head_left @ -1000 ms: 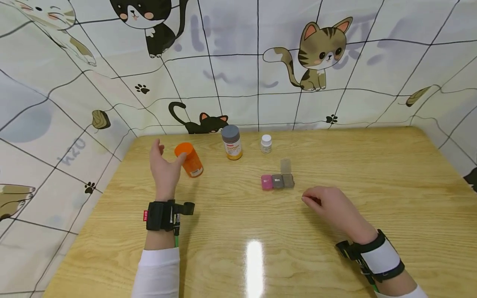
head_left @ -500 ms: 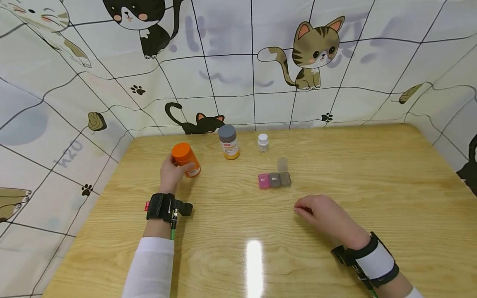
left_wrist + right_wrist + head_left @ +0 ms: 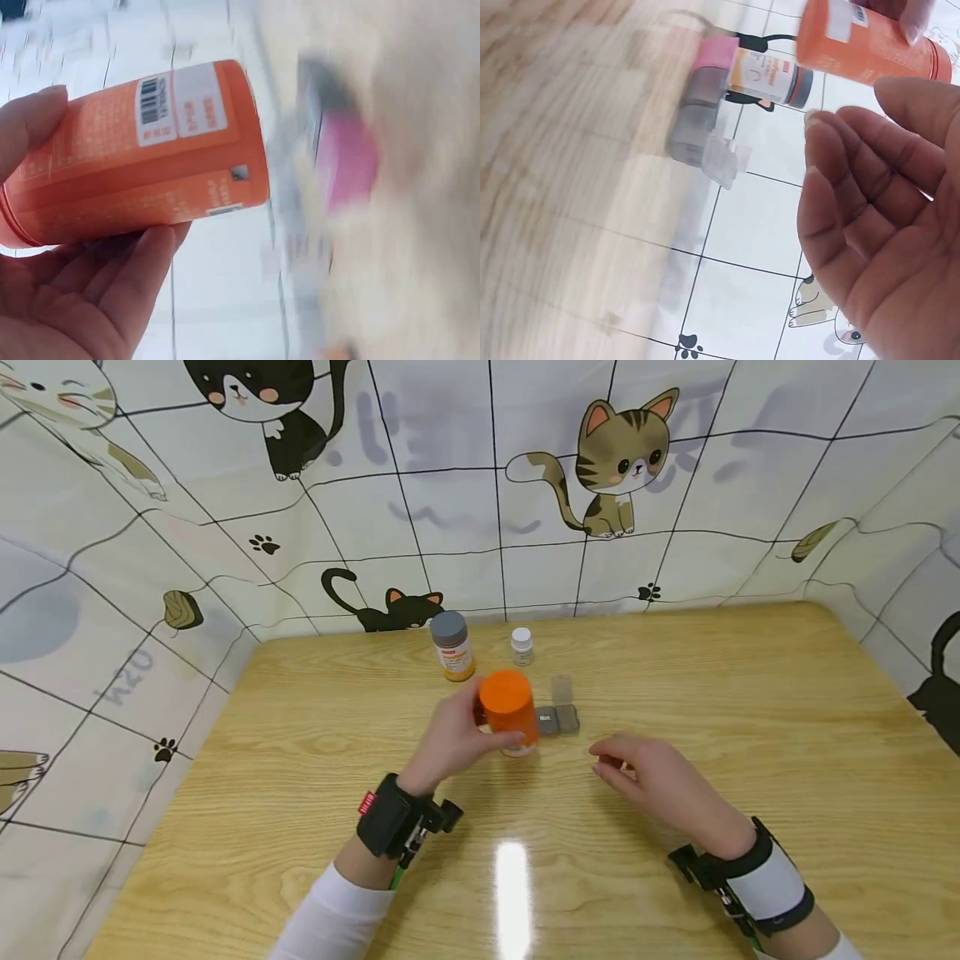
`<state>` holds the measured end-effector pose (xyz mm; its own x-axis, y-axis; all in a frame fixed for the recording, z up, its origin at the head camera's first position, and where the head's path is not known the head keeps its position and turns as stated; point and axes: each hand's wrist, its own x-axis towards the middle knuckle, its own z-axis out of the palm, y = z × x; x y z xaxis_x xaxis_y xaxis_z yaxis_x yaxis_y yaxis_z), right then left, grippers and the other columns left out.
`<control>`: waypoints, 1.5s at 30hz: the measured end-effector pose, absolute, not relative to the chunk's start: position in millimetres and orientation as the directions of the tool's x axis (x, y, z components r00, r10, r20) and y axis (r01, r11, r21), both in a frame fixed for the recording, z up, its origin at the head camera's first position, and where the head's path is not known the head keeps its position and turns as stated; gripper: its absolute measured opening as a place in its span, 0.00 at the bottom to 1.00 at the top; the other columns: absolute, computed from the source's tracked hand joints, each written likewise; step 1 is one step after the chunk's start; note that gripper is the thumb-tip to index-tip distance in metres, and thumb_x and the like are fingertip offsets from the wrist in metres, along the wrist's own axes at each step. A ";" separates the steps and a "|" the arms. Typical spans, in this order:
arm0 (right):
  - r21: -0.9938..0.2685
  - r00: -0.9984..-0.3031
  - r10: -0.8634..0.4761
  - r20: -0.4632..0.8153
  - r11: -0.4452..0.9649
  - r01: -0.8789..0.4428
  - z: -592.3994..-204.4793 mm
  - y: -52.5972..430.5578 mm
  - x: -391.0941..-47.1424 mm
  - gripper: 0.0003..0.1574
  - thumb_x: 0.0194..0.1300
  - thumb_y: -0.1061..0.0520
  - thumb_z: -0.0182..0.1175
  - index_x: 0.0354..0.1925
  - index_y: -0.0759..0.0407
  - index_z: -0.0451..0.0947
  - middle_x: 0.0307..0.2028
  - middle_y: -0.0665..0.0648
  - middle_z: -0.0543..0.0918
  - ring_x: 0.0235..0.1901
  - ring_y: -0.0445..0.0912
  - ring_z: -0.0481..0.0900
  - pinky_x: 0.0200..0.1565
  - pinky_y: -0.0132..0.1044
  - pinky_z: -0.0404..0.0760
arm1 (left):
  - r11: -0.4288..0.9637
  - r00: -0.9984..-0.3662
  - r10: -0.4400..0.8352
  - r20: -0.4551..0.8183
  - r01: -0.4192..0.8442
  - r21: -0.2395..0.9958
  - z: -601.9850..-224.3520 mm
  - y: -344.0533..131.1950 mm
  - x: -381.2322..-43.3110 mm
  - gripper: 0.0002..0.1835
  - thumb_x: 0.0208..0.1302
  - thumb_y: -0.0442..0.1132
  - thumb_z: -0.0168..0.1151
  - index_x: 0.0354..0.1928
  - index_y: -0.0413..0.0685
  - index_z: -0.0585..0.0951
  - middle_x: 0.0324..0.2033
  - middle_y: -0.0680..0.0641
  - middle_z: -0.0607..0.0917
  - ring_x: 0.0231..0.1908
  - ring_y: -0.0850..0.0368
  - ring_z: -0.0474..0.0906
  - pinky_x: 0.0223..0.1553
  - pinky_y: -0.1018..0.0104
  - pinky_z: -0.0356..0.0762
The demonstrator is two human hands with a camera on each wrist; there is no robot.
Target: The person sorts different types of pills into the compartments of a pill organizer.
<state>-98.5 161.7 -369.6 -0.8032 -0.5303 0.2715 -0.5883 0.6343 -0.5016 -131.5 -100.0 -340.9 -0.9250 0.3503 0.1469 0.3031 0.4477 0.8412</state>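
Note:
My left hand grips an orange bottle with an orange lid, thumb on one side and fingers on the other. The bottle is held up off the table in front of the pill organizer, partly covering it in the head view. From the right wrist, the organizer's pink compartment shows beside the grey ones, and one clear lid stands raised. My right hand hovers right of the organizer, fingers loosely curled around nothing. A barcode label faces the left wrist camera.
Behind, a bottle with a grey cap stands at the table's back edge. A small white bottle is to its right. The wooden table meets a cat-printed cloth backdrop.
My left hand took hold of the orange bottle at the left, lifted it and carried it right, over to the organizer. The right hand shifted slightly and its fingers loosened.

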 end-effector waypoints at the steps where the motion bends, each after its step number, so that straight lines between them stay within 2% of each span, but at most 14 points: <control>1: -0.508 -0.797 -0.530 0.290 0.620 -0.598 -368.4 161.9 -98.3 0.11 0.60 0.61 0.60 0.43 0.62 0.78 0.35 0.52 0.81 0.33 0.41 0.75 0.32 0.38 0.77 | 0.445 -0.910 0.391 0.137 0.318 0.837 -345.5 -90.0 -127.3 0.30 0.49 0.37 0.71 0.54 0.44 0.70 0.47 0.48 0.79 0.43 0.60 0.75 0.44 0.66 0.75; 6: -0.590 -0.786 -0.517 0.339 0.534 -0.606 -367.1 158.5 -98.9 0.24 0.58 0.61 0.62 0.53 0.64 0.71 0.48 0.62 0.77 0.46 0.51 0.74 0.40 0.44 0.79 | 0.478 -0.888 0.450 0.093 0.328 0.815 -370.7 -61.6 -114.1 0.30 0.46 0.37 0.73 0.51 0.46 0.70 0.44 0.50 0.80 0.42 0.63 0.74 0.44 0.68 0.73; 10: -0.636 -0.787 -0.505 0.353 0.488 -0.598 -370.0 150.3 -100.3 0.30 0.57 0.58 0.64 0.57 0.63 0.68 0.52 0.62 0.75 0.50 0.51 0.72 0.43 0.46 0.78 | 0.508 -0.889 0.446 0.107 0.350 0.787 -379.7 -55.8 -111.3 0.29 0.45 0.39 0.74 0.49 0.46 0.71 0.43 0.49 0.81 0.42 0.63 0.74 0.45 0.68 0.72; 16: -0.644 -0.784 -0.462 0.415 0.459 -0.611 -372.0 136.3 -100.0 0.33 0.53 0.56 0.68 0.56 0.62 0.69 0.50 0.59 0.76 0.47 0.49 0.72 0.43 0.51 0.77 | 0.520 -0.889 0.440 0.129 0.369 0.771 -381.3 -54.2 -110.7 0.29 0.46 0.40 0.73 0.50 0.45 0.70 0.42 0.48 0.81 0.41 0.63 0.74 0.45 0.69 0.72; 24: -0.721 -0.870 -0.302 0.389 0.488 -0.492 -372.8 113.7 -94.6 0.34 0.48 0.52 0.71 0.51 0.63 0.71 0.45 0.58 0.77 0.44 0.48 0.72 0.46 0.51 0.74 | 0.477 -0.882 0.450 0.138 0.368 0.798 -389.0 -57.4 -114.2 0.28 0.46 0.37 0.73 0.51 0.46 0.72 0.44 0.49 0.81 0.43 0.64 0.74 0.46 0.69 0.72; 30: -0.733 -0.881 -0.242 0.406 0.490 -0.472 -376.2 107.7 -96.4 0.31 0.46 0.55 0.72 0.46 0.64 0.71 0.41 0.58 0.77 0.39 0.47 0.73 0.42 0.50 0.76 | 0.510 -0.881 0.455 0.130 0.378 0.773 -390.7 -57.8 -117.1 0.29 0.44 0.41 0.74 0.51 0.47 0.75 0.42 0.51 0.82 0.42 0.65 0.74 0.46 0.69 0.72; 35: -0.693 -0.830 -0.333 0.447 0.457 -0.557 -379.6 116.5 -104.5 0.30 0.47 0.54 0.72 0.47 0.63 0.72 0.42 0.57 0.78 0.39 0.46 0.74 0.40 0.48 0.77 | 0.500 -0.872 0.476 0.112 0.373 0.782 -390.4 -57.9 -119.1 0.29 0.43 0.43 0.75 0.49 0.48 0.76 0.40 0.54 0.82 0.41 0.67 0.73 0.46 0.71 0.71; 38: -0.723 -0.798 -0.453 0.397 0.382 -0.576 -380.6 127.5 -114.3 0.30 0.49 0.55 0.70 0.51 0.60 0.72 0.45 0.56 0.79 0.42 0.45 0.74 0.43 0.47 0.76 | 0.499 -0.862 0.495 0.106 0.382 0.778 -390.4 -58.4 -120.2 0.28 0.44 0.43 0.75 0.50 0.49 0.76 0.41 0.55 0.81 0.41 0.67 0.73 0.46 0.71 0.71; 42: -0.829 -0.749 -0.613 0.252 0.263 -0.494 -380.9 142.7 -130.0 0.33 0.54 0.56 0.67 0.58 0.57 0.70 0.51 0.55 0.77 0.45 0.44 0.73 0.49 0.46 0.73 | 0.490 -0.851 0.515 0.101 0.389 0.780 -390.3 -58.6 -121.5 0.28 0.45 0.44 0.74 0.51 0.50 0.76 0.42 0.56 0.81 0.43 0.67 0.72 0.47 0.70 0.71; 45: -0.894 -0.702 -0.688 0.184 0.179 -0.410 -383.1 149.4 -139.8 0.35 0.56 0.56 0.65 0.61 0.58 0.67 0.54 0.57 0.74 0.49 0.47 0.71 0.53 0.44 0.70 | 0.484 -0.849 0.520 0.092 0.382 0.787 -390.3 -57.8 -122.2 0.28 0.45 0.44 0.75 0.50 0.50 0.76 0.43 0.56 0.81 0.43 0.67 0.72 0.48 0.70 0.70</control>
